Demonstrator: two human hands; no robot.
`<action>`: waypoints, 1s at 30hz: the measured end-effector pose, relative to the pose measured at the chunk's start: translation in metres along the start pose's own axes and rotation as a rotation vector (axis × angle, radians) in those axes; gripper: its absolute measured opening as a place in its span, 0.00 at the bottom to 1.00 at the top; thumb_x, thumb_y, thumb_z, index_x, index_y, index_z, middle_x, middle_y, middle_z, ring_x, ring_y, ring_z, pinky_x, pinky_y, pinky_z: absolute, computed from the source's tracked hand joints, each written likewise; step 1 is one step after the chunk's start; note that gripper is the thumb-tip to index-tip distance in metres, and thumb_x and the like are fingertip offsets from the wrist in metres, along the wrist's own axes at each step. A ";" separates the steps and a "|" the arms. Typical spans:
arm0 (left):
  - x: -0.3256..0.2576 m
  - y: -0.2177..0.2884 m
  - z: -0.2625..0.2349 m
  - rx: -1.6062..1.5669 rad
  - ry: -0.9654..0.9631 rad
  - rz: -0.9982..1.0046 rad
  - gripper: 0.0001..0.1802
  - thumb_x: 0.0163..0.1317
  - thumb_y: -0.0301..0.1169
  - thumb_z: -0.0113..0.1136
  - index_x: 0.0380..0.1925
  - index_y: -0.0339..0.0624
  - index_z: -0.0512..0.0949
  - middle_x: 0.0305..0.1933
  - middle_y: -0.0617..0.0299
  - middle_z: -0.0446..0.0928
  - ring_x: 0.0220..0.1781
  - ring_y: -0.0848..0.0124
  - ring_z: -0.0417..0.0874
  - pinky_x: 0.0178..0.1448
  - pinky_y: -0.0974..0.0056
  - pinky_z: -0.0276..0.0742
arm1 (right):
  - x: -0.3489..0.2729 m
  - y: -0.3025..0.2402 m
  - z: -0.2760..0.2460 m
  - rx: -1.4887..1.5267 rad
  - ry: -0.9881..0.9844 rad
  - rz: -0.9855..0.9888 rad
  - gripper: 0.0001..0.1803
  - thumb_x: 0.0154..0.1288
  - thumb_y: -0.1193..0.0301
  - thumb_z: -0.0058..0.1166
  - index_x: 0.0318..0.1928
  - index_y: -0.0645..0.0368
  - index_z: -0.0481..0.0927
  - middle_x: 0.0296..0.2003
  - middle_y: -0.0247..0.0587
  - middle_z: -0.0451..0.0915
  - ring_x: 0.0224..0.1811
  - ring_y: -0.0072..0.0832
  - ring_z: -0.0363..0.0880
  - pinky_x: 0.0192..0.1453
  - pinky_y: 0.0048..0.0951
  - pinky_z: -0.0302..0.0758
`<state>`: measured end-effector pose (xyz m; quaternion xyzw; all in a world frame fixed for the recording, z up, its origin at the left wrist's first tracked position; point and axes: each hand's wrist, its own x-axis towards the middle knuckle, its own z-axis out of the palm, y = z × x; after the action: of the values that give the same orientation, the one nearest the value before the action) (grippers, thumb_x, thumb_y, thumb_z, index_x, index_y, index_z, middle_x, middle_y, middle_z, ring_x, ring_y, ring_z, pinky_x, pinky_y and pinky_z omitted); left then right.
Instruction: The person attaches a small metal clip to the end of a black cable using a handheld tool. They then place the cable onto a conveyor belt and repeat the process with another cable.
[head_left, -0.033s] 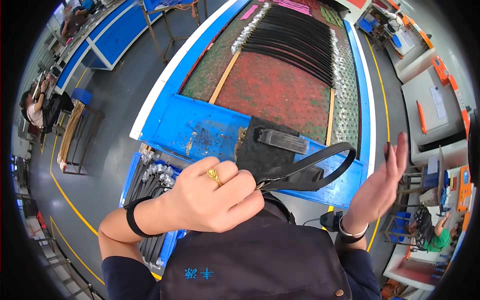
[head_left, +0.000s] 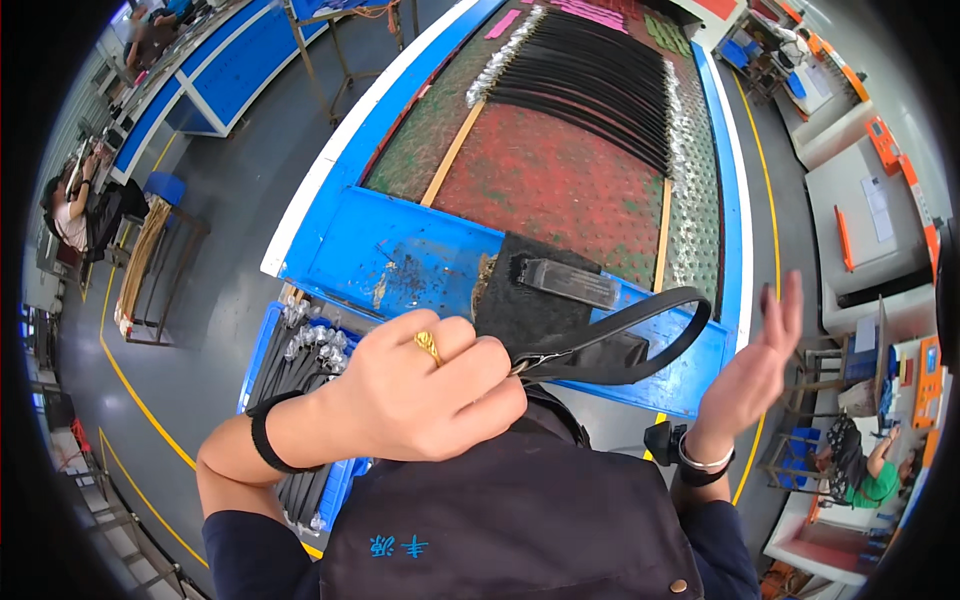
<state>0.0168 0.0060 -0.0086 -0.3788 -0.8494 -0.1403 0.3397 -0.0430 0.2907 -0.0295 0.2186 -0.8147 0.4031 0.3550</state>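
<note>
My left hand point(head_left: 430, 385), closed in a fist with a gold ring on one finger, grips the end of a black strap point(head_left: 625, 376). Metal hardware shows beside the fist, and the strap loops out to the right. What lies inside the fist is hidden. My right hand point(head_left: 750, 385) is raised with its fingers stretched out, apart from the loop and holding nothing. Behind the strap a dark pad point(head_left: 545, 310) lies on the blue table edge point(head_left: 400, 255). A narrow, partly see-through block point(head_left: 570, 283) rests on the pad.
Beyond the table edge, a red and green bed point(head_left: 560, 170) carries rows of black straps point(head_left: 590, 85) with clear-wrapped ends. A blue bin point(head_left: 262, 355) of similar straps stands at the near left. Co-workers sit at both sides; a wooden-topped stand point(head_left: 145, 260) is at left.
My right hand has shifted slightly down and to the left, still open. The left hand and the strap stay nearly where they were.
</note>
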 end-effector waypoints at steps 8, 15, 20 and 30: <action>0.003 -0.018 -0.013 -0.279 -0.125 -0.248 0.09 0.25 0.22 0.55 0.14 0.43 0.70 0.19 0.63 0.64 0.18 0.68 0.66 0.20 0.66 0.59 | -0.188 0.131 0.014 -0.603 -0.668 0.124 0.17 0.62 0.63 0.49 0.47 0.58 0.78 0.63 0.46 0.62 0.70 0.49 0.49 0.69 0.58 0.39; 0.016 -0.024 -0.020 -0.427 -0.246 -0.329 0.09 0.26 0.20 0.55 0.13 0.42 0.69 0.18 0.63 0.64 0.20 0.66 0.67 0.22 0.64 0.59 | -0.099 0.103 -0.012 -0.524 -0.423 0.228 0.18 0.65 0.59 0.45 0.38 0.57 0.83 0.62 0.43 0.64 0.70 0.50 0.47 0.70 0.54 0.39; 0.024 -0.020 -0.016 -0.457 -0.291 -0.310 0.09 0.25 0.21 0.55 0.13 0.43 0.69 0.18 0.63 0.64 0.19 0.66 0.66 0.22 0.64 0.58 | -0.009 -0.007 -0.027 -0.303 -0.385 -0.278 0.23 0.67 0.48 0.37 0.45 0.43 0.83 0.63 0.45 0.63 0.70 0.50 0.47 0.71 0.52 0.35; 0.032 -0.015 -0.019 -0.515 -0.252 -0.246 0.09 0.25 0.22 0.55 0.11 0.44 0.68 0.17 0.64 0.61 0.17 0.67 0.65 0.19 0.64 0.56 | 0.013 -0.046 0.008 -0.271 -0.597 -0.620 0.26 0.49 0.47 0.51 0.51 0.29 0.78 0.63 0.22 0.64 0.70 0.42 0.47 0.71 0.58 0.31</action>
<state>-0.0005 0.0042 0.0268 -0.3611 -0.8608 -0.3429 0.1051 -0.0248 0.2561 -0.0004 0.5105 -0.8229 0.0865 0.2340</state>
